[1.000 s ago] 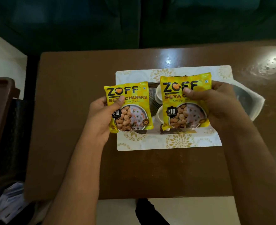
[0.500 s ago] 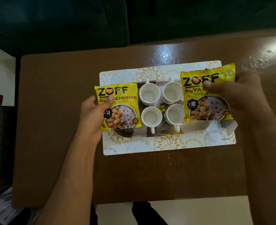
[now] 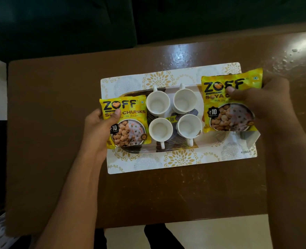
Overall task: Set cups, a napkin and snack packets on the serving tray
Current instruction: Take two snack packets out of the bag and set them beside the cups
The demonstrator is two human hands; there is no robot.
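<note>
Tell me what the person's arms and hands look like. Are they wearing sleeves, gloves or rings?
Both arms are bare all the way up the picture, with no sleeves showing. The left hand and right hand wear no gloves. I can't see any ring, watch or bracelet. The light is dim, so something tiny could be missed.
</note>
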